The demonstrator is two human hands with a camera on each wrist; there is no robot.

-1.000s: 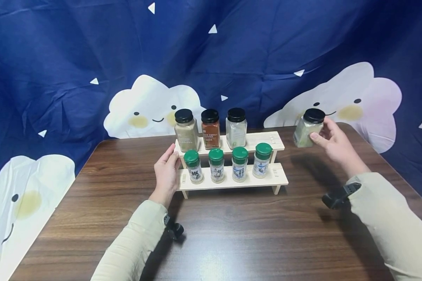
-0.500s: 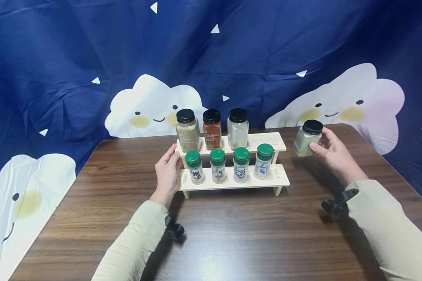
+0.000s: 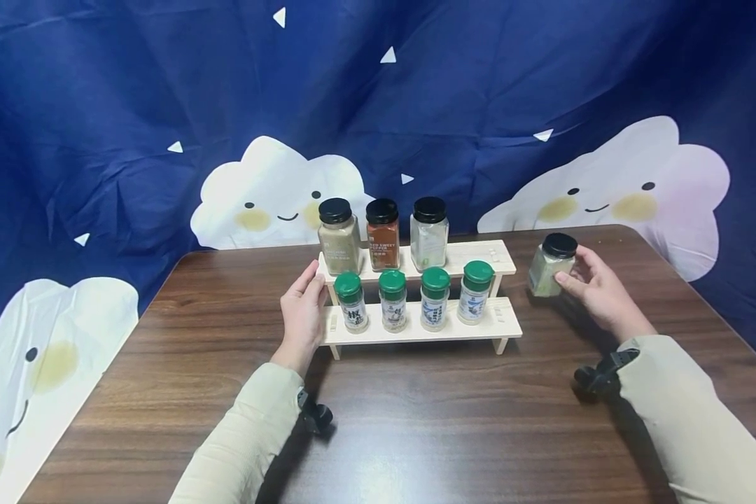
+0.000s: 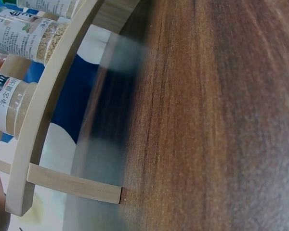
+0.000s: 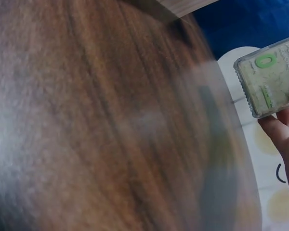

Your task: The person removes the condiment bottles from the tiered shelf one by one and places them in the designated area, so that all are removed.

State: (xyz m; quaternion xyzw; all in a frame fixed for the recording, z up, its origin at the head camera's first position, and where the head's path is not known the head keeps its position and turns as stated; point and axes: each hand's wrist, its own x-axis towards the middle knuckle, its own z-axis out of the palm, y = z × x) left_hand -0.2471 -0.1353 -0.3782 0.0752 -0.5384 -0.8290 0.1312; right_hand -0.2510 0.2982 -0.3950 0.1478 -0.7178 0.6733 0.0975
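Note:
My right hand (image 3: 605, 292) pinches a square spice jar (image 3: 547, 277) with a black lid and pale green contents, to the right of the rack. In the right wrist view, the fingers (image 5: 274, 130) lie along the side of that jar. At the left end of the two-tier wooden spice rack (image 3: 507, 323), my left hand (image 3: 301, 315) grips the side by the upper shelf. Only a bit of it shows in the left wrist view, beside the rack's leg (image 4: 74, 184). Three black-lidded jars (image 3: 384, 246) stand on the upper shelf.
Several green-capped shakers (image 3: 393, 313) stand in a row on the lower shelf. The upper shelf's right end (image 3: 494, 253) is bare wood. Under the rack lies a dark wooden table (image 3: 428, 413), and a blue cloth (image 3: 441, 91) with clouds hangs behind it.
My right hand has lowered the pale green jar toward the table, to the right of the rack. The left hand stays at the rack's left end; the whole view has shifted slightly.

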